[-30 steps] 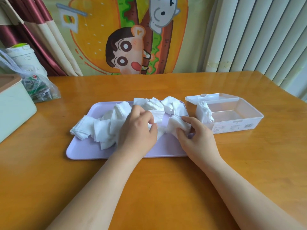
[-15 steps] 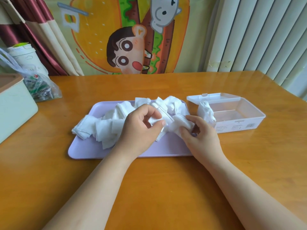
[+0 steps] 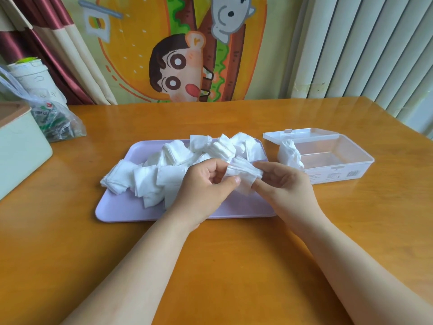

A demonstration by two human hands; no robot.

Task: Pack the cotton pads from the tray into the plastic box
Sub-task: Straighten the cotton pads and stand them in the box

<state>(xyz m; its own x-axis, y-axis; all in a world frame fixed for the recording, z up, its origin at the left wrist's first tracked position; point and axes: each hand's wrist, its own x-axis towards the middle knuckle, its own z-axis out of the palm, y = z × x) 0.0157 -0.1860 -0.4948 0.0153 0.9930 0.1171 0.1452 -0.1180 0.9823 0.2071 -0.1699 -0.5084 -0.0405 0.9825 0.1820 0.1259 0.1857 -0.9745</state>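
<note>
Over the table, both hands, left hand and right hand, pinch a small stack of pads; next, probably squaring it for the box.

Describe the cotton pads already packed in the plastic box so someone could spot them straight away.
Look at the clear plastic box right of the lilac tray. Inside, against its left end wall, stands a small white bundle of cotton pads. Unlike the loose pile on the tray, it sits behind clear plastic.
</note>
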